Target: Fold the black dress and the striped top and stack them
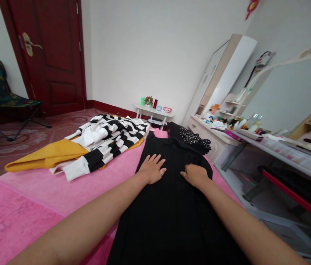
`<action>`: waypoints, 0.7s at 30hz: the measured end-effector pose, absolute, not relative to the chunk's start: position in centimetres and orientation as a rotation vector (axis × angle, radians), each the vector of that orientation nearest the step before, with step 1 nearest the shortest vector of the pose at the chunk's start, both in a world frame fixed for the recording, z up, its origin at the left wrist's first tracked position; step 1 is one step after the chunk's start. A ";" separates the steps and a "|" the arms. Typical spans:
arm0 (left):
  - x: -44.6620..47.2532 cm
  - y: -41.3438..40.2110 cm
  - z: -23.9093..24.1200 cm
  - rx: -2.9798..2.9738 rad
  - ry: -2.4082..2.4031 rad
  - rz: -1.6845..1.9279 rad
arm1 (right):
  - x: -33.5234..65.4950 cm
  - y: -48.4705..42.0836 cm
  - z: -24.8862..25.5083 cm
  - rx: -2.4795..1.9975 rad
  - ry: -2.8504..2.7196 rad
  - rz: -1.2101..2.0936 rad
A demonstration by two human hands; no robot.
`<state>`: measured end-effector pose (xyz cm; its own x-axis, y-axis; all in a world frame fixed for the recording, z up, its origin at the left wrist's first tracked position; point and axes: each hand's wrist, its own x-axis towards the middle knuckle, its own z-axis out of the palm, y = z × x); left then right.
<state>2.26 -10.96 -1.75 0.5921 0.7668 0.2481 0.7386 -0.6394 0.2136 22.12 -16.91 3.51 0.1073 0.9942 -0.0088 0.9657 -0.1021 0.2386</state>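
A long black garment lies spread along the pink bed cover, its far end near the bed's edge. My left hand rests flat on its left side, open, with the fingers apart. On the right side, my right hand is closed, fingers curled into the black cloth; the fingertips are hidden. Left of the garment, a heap of clothes holds a black-and-white striped top and a mustard-yellow piece. Beyond my right hand lies a dark cloth with white dots.
A pink bed cover spreads under the clothes. Along the right stand a dressing table with bottles and a mirror. A low white shelf is against the far wall. At left are a camouflage folding chair and a red door.
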 end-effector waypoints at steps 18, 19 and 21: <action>2.2 -11.1 -1.6 2.707 1.271 0.486 | 27.6 -25.6 3.2 2.555 1.738 0.269; 2.2 -11.0 -1.7 2.710 1.276 0.497 | 28.4 -25.7 2.9 2.582 1.753 0.193; 2.2 -11.1 -1.9 2.720 1.282 0.533 | 29.5 -25.8 2.7 2.591 1.862 0.112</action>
<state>2.22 -11.05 -1.90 0.5876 0.7616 0.2732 0.7309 -0.6445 0.2245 29.50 -25.82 2.70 0.3175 0.9443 0.0867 0.9479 -0.3187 -0.0010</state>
